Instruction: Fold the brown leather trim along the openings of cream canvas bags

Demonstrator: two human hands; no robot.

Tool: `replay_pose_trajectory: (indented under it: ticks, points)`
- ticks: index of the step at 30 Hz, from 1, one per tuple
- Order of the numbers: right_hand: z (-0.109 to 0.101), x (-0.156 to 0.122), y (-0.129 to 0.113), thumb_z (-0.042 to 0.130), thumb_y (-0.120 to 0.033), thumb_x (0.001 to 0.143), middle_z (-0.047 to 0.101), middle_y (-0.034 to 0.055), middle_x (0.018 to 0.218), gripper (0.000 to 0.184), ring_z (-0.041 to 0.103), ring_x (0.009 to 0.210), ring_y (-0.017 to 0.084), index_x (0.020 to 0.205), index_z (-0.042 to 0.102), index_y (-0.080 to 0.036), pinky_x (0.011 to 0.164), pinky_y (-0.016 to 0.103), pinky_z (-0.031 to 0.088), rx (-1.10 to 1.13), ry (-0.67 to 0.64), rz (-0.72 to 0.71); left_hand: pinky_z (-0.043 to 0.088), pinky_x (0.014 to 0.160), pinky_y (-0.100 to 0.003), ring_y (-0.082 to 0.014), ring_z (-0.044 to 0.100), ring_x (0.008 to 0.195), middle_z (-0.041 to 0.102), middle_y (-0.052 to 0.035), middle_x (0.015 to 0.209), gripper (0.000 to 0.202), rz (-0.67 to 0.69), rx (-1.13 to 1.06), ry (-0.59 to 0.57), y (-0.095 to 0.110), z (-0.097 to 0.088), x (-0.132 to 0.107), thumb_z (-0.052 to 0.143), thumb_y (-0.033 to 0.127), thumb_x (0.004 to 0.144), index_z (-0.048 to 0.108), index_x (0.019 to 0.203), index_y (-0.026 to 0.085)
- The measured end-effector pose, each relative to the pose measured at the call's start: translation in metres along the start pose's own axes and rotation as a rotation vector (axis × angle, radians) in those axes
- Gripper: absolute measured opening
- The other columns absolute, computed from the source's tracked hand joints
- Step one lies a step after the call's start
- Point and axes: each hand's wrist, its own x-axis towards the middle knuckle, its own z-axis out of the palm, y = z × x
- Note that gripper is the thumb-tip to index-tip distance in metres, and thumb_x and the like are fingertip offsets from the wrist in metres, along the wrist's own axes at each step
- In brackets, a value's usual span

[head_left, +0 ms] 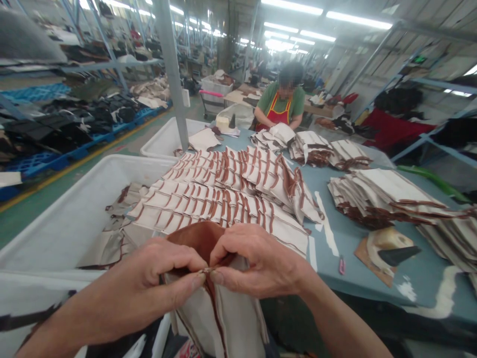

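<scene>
Both of my hands pinch the same fabric piece (219,313) close to me at the bottom middle. It is cream cloth with a brown seam and a brown lining showing at its top. My left hand (164,278) grips its upper edge from the left, fingers curled. My right hand (253,263) grips the edge from the right, thumb tip meeting the left thumb at the seam. Just beyond my hands, rows of overlapping cream pieces with brown trim (231,194) lie spread on the blue-grey table (354,243).
A big white bin (70,219) with a few pieces stands left, a second bin (164,139) behind it. Stacks of pieces (387,196) fill the right side. A person in a red apron (281,107) works at the far end. A steel post (172,69) rises left.
</scene>
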Motion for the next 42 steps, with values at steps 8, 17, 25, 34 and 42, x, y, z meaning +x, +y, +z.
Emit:
replay_pose_trajectory:
  ticks: [8,17,25,34,42]
  points:
    - [0.003,0.013,-0.016,0.070,-0.023,0.083,0.063,-0.0026,0.062,0.014,0.052,0.059,0.013,0.071,0.062,-0.021,0.057,0.029,0.026,-0.251,-0.080,0.204,0.039,0.059,-0.023,-0.0101,0.064,0.058,0.072,0.0080,0.069,0.024,0.036,0.209,0.166,0.004,0.006,0.001,0.053,0.015,0.096,0.071,0.084,0.026]
    - [0.003,0.026,-0.018,0.065,-0.016,0.080,0.054,-0.0055,0.060,0.015,0.043,0.056,0.009,0.067,0.059,-0.018,0.057,0.024,0.027,-0.107,-0.028,0.252,0.047,0.064,-0.027,-0.0163,0.074,0.069,0.076,0.0033,0.079,0.029,0.175,0.465,0.280,-0.002,0.009,-0.004,0.047,0.014,0.105,0.068,0.089,0.025]
    - [0.014,0.010,0.000,0.061,-0.015,0.074,0.050,-0.0075,0.062,0.006,0.039,0.055,0.007,0.069,0.060,-0.019,0.053,0.019,0.035,0.466,0.080,0.404,0.058,0.097,-0.031,-0.0204,0.076,0.099,0.080,-0.0071,0.108,0.027,0.434,0.570,0.322,-0.005,0.024,-0.007,0.034,0.016,0.116,0.060,0.124,0.019]
    - [0.022,-0.003,0.018,0.074,-0.040,0.075,0.046,-0.0066,0.063,0.026,0.035,0.058,0.009,0.076,0.061,-0.018,0.054,0.023,0.029,0.819,0.056,0.608,0.060,0.108,-0.033,-0.0205,0.075,0.110,0.081,-0.0129,0.113,0.029,0.549,0.556,0.492,-0.041,0.049,0.002,0.045,0.006,0.111,0.066,0.130,0.011]
    - [0.019,0.003,0.010,0.079,-0.071,0.083,0.037,-0.0070,0.063,0.060,0.028,0.060,0.009,0.069,0.053,-0.019,0.055,0.026,0.021,0.827,0.085,0.575,0.062,0.107,-0.035,-0.0212,0.074,0.115,0.080,-0.0144,0.118,0.030,0.581,0.406,0.521,-0.042,0.049,0.007,0.047,0.008,0.111,0.064,0.135,0.014]
